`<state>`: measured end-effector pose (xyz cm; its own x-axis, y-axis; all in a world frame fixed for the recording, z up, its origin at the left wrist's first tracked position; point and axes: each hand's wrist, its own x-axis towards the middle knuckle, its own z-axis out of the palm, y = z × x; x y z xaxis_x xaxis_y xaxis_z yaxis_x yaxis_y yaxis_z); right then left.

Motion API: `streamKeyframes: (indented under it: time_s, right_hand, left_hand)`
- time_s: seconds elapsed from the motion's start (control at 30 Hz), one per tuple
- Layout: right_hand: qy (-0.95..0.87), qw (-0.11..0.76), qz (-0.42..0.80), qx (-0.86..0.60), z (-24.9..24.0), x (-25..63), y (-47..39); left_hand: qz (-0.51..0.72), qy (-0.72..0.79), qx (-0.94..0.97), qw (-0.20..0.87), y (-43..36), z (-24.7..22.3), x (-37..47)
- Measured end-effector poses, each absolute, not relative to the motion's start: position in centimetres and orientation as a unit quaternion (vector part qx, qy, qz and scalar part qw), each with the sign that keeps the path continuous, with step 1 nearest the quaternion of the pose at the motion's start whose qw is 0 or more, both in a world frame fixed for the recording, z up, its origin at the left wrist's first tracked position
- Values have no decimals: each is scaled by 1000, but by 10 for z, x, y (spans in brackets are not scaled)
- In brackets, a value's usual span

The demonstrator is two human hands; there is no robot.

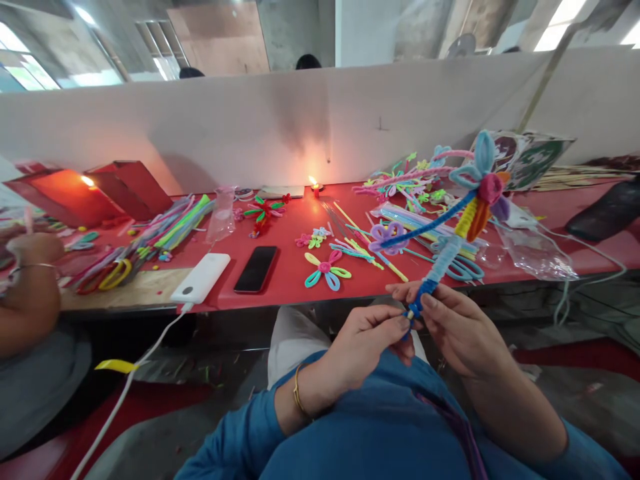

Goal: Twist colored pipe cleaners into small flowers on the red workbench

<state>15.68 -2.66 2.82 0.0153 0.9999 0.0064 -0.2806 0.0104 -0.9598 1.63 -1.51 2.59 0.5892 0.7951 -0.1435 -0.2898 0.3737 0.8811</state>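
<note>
In front of my body I hold a pipe-cleaner flower [445, 250], tilted up and to the right. Its wrapped stem runs from dark blue at the bottom through light blue to yellow, and a pink rolled centre with coloured petals tops it. My right hand [457, 327] closes round the dark blue lower stem. My left hand [375, 337] pinches the blue end of the stem, where a pale tip shows. Long blue and pink side stems reach left from the bloom. Flat on the red table [295, 233] lies another pipe-cleaner flower [327, 269] with a pink centre.
A lit candle [315, 189] burns near the white partition. A black phone [255, 269] and a cabled white power bank [201, 277] lie at the table's front edge. Pipe-cleaner bundles [185, 223] spread at left. Another person's arm [30, 287] is at far left.
</note>
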Motion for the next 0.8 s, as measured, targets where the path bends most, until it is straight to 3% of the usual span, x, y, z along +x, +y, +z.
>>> streamKeyframes:
  time_s: [0.5,0.8]
  right_hand:
    - [-462,587,480,-460,16,166,-25]
    - [-576,503,393,-510,15,168,-27]
  left_hand:
    - [354,298,423,779,-14,18,13]
    - [361,326,434,758,-14,15,16]
